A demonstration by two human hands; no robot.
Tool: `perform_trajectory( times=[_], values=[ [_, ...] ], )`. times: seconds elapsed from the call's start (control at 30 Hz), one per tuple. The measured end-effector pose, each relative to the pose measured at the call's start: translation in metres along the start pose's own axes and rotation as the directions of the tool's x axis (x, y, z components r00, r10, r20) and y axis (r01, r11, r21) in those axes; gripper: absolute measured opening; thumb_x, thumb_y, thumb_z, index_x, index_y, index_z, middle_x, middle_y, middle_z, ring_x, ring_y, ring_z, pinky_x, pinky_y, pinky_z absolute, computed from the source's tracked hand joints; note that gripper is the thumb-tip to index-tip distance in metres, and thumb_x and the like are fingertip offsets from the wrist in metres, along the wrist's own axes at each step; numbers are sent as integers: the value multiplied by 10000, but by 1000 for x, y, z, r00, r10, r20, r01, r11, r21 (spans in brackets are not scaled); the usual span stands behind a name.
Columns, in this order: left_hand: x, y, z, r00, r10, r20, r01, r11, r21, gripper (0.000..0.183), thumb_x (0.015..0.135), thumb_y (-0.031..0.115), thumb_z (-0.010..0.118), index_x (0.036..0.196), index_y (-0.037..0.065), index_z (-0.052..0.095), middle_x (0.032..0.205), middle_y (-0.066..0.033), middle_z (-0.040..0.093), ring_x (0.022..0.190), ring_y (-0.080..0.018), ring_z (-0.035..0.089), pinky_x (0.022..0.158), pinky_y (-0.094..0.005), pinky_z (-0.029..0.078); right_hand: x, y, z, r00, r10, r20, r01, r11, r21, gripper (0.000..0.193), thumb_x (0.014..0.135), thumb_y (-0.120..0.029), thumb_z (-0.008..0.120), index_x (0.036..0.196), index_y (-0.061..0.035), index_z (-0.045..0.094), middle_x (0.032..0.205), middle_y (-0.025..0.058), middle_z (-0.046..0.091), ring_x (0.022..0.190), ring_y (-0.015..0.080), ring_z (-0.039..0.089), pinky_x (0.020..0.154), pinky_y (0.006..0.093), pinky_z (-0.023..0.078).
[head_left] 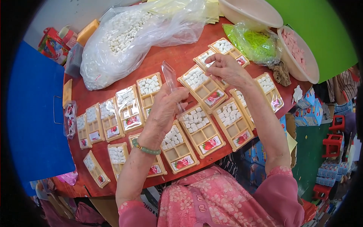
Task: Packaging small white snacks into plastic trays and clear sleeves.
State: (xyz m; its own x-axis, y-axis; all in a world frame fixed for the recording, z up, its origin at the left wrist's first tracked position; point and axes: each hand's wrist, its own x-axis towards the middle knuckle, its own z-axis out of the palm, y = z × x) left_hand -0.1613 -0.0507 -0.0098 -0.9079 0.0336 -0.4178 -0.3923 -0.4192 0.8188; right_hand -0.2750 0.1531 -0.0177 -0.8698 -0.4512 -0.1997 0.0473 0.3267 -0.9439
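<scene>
My left hand [166, 106] is closed around a narrow clear plastic cover [170, 75], held upright on edge over the trays. My right hand [228, 72] has thumb and fingers pinched together above the far trays; what they grip, if anything, I cannot make out. Below and between the hands lies a beige compartment tray [204, 83] with white pillow-shaped pieces in its far section and a strawberry-printed packet in a near one. Closer to me sits a similar tray [202, 130], its middle compartments bare. A green bead bracelet [145, 147] circles my left wrist.
Several more filled trays [128, 108] stand in rows across the red table [151, 62]. At the back lies a large clear bag [109, 56] of white pieces. A bag of green strands [257, 43] and a bowl of pink pieces [298, 56] are at the right. A clear box of packets [70, 119] stands left.
</scene>
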Motion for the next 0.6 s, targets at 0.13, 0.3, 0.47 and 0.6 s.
perform_trajectory(
  times=[0.13,0.3,0.47,0.6],
  values=[
    [3,0,5,998,21,53,-21,1000,-14,321,841,171,637,1112,59,507,997,-8,561,907,-97,532,765,-270,462,9,13,3,995,-73,-64,62,985,-159,279,836,-101,631,1067,43,568,740,36,616,616,78,533,537,216,411],
    [12,-4,-3,995,-33,94,38,998,-45,331,844,180,636,1118,56,497,1047,-31,559,939,-124,533,784,-289,473,1,1,19,967,-177,-184,60,858,-510,296,846,-140,620,1080,37,583,838,148,669,774,234,645,694,350,493],
    [14,-4,-4,994,-38,106,44,997,-57,367,848,210,647,1140,62,482,1078,-39,547,962,-144,528,795,-301,471,-3,-4,29,936,-301,-183,100,726,-681,267,847,-134,606,1054,34,587,902,241,643,867,375,627,752,427,482],
    [12,-4,-4,997,-44,68,48,996,-70,386,849,233,657,1149,68,480,1096,-42,544,967,-148,526,803,-310,468,-3,-11,35,939,-312,-144,93,634,-768,200,851,-108,587,986,40,583,883,269,621,881,415,602,759,457,470]
  ],
)
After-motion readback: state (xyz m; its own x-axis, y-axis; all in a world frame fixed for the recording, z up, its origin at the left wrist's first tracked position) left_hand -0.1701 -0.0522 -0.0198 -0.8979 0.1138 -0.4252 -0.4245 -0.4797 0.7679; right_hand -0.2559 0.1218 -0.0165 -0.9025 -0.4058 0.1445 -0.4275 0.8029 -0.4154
